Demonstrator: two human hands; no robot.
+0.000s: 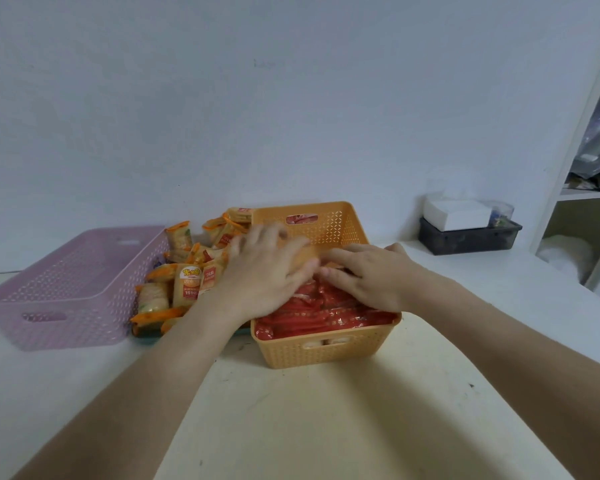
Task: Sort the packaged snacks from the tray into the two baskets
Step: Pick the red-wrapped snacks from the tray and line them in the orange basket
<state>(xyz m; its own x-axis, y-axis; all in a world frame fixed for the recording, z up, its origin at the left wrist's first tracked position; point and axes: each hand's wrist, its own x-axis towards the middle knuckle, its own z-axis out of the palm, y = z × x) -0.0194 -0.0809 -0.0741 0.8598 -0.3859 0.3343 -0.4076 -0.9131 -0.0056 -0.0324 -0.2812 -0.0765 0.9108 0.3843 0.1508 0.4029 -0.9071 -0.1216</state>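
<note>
An orange basket [326,351] stands at centre right, filled with red snack packets [326,311]. Both hands hover palm-down over those packets. My left hand [267,268] is blurred, with its fingers spread across the basket's left side. My right hand [364,271] lies on the packets, fingertips bent down among them, and I cannot see whether they grip one. To the left, orange-and-white snack packs [184,278] are heaped on a teal tray [146,333], of which only the front edge shows. An empty pink basket [66,303] sits at far left.
Everything stands on a white table [309,417] against a pale wall. A dark box with a white tissue pack [464,226] sits at the back right. A white shelf unit [575,188] rises at the right edge.
</note>
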